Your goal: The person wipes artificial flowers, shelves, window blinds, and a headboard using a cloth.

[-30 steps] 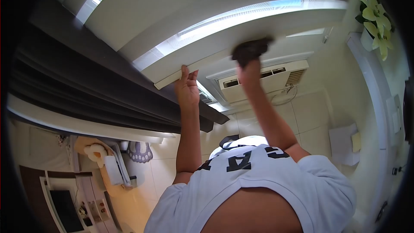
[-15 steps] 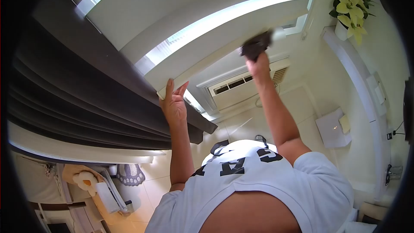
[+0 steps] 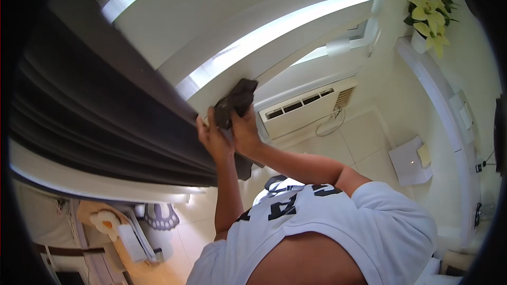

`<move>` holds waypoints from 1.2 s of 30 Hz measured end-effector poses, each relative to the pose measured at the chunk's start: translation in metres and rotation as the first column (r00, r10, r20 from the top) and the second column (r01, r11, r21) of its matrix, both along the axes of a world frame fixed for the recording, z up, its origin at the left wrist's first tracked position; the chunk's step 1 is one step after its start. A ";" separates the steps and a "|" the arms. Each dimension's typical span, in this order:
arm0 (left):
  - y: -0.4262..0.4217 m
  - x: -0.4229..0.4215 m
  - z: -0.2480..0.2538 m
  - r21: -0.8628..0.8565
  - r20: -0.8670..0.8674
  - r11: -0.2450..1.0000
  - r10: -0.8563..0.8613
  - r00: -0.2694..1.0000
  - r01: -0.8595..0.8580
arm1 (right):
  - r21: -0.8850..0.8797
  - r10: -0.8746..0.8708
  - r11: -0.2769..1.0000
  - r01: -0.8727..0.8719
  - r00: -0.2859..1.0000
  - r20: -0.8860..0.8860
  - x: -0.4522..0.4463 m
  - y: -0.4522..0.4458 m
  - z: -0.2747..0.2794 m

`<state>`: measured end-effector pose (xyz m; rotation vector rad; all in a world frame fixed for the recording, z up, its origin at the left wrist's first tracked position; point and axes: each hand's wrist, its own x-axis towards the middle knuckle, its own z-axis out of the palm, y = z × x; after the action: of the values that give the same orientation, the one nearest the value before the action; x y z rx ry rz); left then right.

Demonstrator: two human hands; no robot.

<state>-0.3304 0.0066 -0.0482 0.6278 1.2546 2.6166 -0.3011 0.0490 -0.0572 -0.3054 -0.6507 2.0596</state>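
A striped window blind [image 3: 296, 42], with pale bands and bright see-through strips, hangs before me. My left hand [image 3: 215, 141] is at the lower left corner of the blind, its fingers closed about the end of the bottom rail; the exact grip is partly hidden. Right beside it, my right hand [image 3: 245, 133] is wrapped around a dark, crumpled cloth [image 3: 240, 100], which rests against the blind's bottom edge. The cloth covers part of that corner. A dark grey curtain [image 3: 105, 111] hangs in folds just left of both hands.
Below the blind sits a white air conditioner [image 3: 301, 106] with a looped cable. On a ledge [image 3: 422, 66] to the right stands a white pot [image 3: 419, 42] with yellow lilies. A white box [image 3: 409, 161] is on the tiled floor, and a paw-shaped mat [image 3: 161, 216] lies lower left.
My right hand has swept the cloth leftward along the blind's bottom edge, from near its right end to beside my left hand. The left hand stays at the corner.
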 end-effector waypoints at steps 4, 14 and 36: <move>0.001 -0.002 0.001 0.006 -0.039 0.998 0.065 0.997 -0.065 | -0.118 0.032 0.992 -0.049 0.989 -0.143 0.011 0.048 0.009; 0.019 -0.022 0.011 0.076 0.008 0.997 0.028 1.000 -0.029 | 0.683 -0.961 0.209 0.700 0.275 0.013 0.132 0.324 0.071; 0.041 -0.057 0.018 -0.019 0.028 0.995 0.097 0.995 -0.097 | 0.710 -0.627 -0.527 0.467 0.351 -0.696 0.023 0.389 0.261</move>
<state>-0.3874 0.0475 -0.0306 0.5374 1.3302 2.6792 -0.2779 0.4382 0.2036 0.1020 -1.3961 -0.0894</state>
